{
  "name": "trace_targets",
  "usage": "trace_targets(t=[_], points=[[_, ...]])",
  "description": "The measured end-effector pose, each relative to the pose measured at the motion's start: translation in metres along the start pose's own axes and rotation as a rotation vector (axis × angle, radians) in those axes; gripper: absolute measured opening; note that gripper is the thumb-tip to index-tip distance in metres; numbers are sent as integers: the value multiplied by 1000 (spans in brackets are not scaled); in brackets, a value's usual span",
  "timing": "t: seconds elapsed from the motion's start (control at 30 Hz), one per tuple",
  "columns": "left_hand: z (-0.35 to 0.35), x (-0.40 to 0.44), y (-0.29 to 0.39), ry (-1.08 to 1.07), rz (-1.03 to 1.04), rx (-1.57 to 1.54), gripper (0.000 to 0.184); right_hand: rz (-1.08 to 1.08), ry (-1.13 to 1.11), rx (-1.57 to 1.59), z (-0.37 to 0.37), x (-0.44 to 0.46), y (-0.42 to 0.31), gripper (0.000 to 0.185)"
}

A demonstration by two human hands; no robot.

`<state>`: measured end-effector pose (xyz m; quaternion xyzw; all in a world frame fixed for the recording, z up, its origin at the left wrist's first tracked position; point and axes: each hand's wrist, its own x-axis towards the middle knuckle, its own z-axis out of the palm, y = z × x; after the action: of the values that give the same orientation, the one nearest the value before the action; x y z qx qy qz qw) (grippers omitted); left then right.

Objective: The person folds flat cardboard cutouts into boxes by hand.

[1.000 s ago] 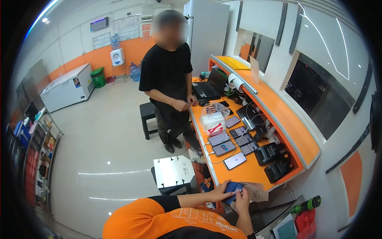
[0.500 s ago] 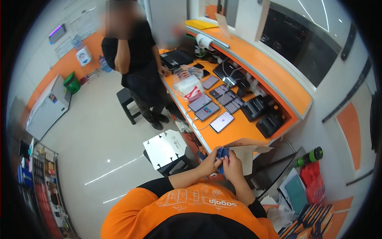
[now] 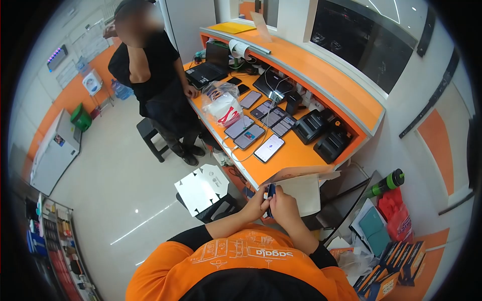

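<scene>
My left hand (image 3: 257, 204) and my right hand (image 3: 284, 205) are close together in front of my orange shirt, both closed on a small dark blue flat object (image 3: 271, 192). It stands roughly on edge between my fingers, and its kind is hard to make out. Just beyond my hands, an open cardboard box (image 3: 307, 193) with a pale inside sits at the near end of the orange desk (image 3: 281, 173). The closest phone on the desk, with a lit white screen (image 3: 269, 148), lies past the box.
Several phones, a plastic bag (image 3: 222, 106), black printer-like devices (image 3: 310, 126) and a laptop (image 3: 213, 62) cover the desk. Another person (image 3: 150, 75) stands at its far end. A stool (image 3: 203, 188) bearing a white sheet is at left, a green-capped bottle (image 3: 386, 184) at right.
The camera view has shifted, and the desk appears slightly further left. The blue object has turned from showing its face to nearly edge-on. The other person's head and raised arm have moved.
</scene>
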<state>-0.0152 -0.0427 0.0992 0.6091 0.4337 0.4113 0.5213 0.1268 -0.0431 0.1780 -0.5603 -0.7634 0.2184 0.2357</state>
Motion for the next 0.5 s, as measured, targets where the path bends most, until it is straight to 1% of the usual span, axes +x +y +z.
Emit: trace_targets(t=[0.17, 0.2, 0.3, 0.4, 0.47, 0.5], points=[[6, 2, -25, -20, -6, -54, 45, -31, -13, -44, 2, -1, 1, 19], [5, 4, -22, -19, -5, -64, 45, -28, -14, -46, 1, -1, 0, 19], [4, 3, -8, -12, -115, -56, 46, -12, -17, -48, 0, 0, 1, 20], [5, 2, -1, 12, -61, -14, 47, -9, -19, -30, -2, -4, 4, 20], [7, 1, 0, 89, 35, 113, 50, -14, -37, -24, -6, -3, 2, 22], [9, 2, -13, 105, 52, 169, 54, -17, -60, -29, -14, -4, -3, 23]])
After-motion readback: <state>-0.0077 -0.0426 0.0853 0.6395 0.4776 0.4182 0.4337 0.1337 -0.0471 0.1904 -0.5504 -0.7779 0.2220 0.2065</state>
